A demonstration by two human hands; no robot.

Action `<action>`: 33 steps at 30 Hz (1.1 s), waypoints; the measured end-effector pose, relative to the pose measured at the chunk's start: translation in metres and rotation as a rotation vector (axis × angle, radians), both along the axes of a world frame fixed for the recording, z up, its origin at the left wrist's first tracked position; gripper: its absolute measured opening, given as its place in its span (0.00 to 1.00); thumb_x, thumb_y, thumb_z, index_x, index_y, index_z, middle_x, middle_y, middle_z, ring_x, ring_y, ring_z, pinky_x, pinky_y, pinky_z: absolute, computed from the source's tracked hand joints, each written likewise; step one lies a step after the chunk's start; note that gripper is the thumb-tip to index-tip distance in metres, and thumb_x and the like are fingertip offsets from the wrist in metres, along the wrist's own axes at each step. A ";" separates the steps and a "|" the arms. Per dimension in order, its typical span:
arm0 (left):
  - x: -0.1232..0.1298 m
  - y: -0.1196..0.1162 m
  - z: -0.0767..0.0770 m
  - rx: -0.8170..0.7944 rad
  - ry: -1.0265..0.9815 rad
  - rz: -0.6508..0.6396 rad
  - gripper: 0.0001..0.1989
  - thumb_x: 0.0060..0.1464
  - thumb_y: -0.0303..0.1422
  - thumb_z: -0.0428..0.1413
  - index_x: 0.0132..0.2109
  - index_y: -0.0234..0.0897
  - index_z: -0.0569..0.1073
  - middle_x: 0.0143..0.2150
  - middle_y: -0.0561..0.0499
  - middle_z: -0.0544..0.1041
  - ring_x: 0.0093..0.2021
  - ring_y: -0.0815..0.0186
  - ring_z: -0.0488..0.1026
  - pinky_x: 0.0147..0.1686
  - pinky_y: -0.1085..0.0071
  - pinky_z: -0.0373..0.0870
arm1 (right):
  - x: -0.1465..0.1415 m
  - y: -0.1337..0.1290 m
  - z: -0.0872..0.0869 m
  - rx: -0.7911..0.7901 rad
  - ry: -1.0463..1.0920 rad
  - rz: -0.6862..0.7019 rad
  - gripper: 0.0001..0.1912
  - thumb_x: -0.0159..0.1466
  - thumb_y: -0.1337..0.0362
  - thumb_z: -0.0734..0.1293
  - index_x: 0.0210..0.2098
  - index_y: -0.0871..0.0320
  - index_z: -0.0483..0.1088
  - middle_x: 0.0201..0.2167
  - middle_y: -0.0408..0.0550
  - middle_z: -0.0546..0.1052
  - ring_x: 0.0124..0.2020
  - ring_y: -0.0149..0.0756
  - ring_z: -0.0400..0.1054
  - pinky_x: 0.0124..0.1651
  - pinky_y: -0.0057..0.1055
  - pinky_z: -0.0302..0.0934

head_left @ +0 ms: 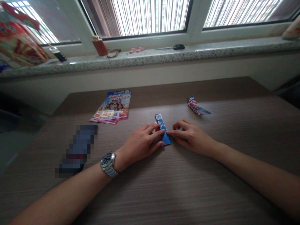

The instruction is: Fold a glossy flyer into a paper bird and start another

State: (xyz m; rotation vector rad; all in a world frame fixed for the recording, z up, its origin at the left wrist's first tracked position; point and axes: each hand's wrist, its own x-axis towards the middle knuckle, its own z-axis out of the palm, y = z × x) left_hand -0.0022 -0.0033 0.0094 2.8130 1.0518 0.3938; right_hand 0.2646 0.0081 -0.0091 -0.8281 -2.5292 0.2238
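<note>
A narrow folded flyer (164,136), blue with a QR code at its far end, lies on the table between my hands. My left hand (142,140), a steel watch on its wrist, presses the strip down from the left with its fingertips. From the other side, my right hand (191,136) has bent fingers, their tips pinched in at the strip's right edge. Part of the strip is hidden under my left fingers. Farther back on the right stands another folded paper piece (195,106), patterned red, white and blue.
A stack of printed flyers (117,104) lies at the back left, with a pixelated dark flat object (78,150) nearer me. Along the granite windowsill (145,60) are scissors (178,47), pink scraps (136,50), a reddish-brown case (100,47) and a red food bag (21,40).
</note>
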 end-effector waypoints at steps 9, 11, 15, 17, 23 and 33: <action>0.001 -0.001 0.000 -0.016 -0.008 -0.057 0.22 0.69 0.41 0.52 0.66 0.41 0.68 0.67 0.41 0.68 0.66 0.51 0.68 0.62 0.52 0.71 | -0.005 0.006 -0.002 -0.193 0.186 -0.124 0.06 0.71 0.63 0.66 0.43 0.55 0.76 0.38 0.50 0.75 0.40 0.39 0.70 0.43 0.36 0.65; 0.001 -0.001 0.000 -0.013 -0.019 -0.066 0.22 0.69 0.40 0.52 0.66 0.40 0.68 0.67 0.42 0.68 0.67 0.52 0.67 0.63 0.53 0.70 | -0.006 0.006 0.000 -0.227 0.195 -0.150 0.05 0.70 0.63 0.67 0.42 0.55 0.76 0.37 0.49 0.74 0.38 0.38 0.70 0.41 0.35 0.65; 0.002 -0.001 0.000 -0.032 -0.015 -0.074 0.22 0.70 0.40 0.52 0.66 0.40 0.67 0.67 0.43 0.69 0.69 0.54 0.65 0.65 0.54 0.68 | -0.008 0.006 0.001 -0.271 0.210 -0.171 0.04 0.69 0.64 0.68 0.39 0.56 0.75 0.35 0.47 0.74 0.37 0.37 0.70 0.40 0.32 0.64; 0.003 -0.001 0.000 -0.042 -0.012 -0.075 0.22 0.70 0.40 0.51 0.66 0.40 0.68 0.68 0.43 0.69 0.69 0.54 0.65 0.66 0.54 0.67 | -0.009 0.007 0.000 -0.284 0.216 -0.176 0.03 0.69 0.65 0.69 0.38 0.56 0.75 0.35 0.47 0.74 0.37 0.36 0.70 0.40 0.32 0.64; 0.005 -0.001 -0.002 -0.044 -0.019 -0.095 0.23 0.70 0.41 0.51 0.67 0.39 0.67 0.68 0.41 0.68 0.69 0.54 0.64 0.66 0.54 0.67 | -0.011 0.008 -0.002 -0.285 0.210 -0.194 0.02 0.68 0.66 0.69 0.38 0.57 0.75 0.36 0.47 0.74 0.37 0.36 0.69 0.40 0.32 0.63; 0.005 -0.001 -0.002 -0.007 -0.002 -0.093 0.20 0.71 0.34 0.48 0.66 0.38 0.68 0.68 0.41 0.68 0.69 0.55 0.66 0.65 0.56 0.68 | -0.010 0.011 -0.006 -0.278 0.217 -0.203 0.03 0.67 0.66 0.70 0.35 0.57 0.74 0.34 0.45 0.72 0.34 0.34 0.68 0.38 0.31 0.63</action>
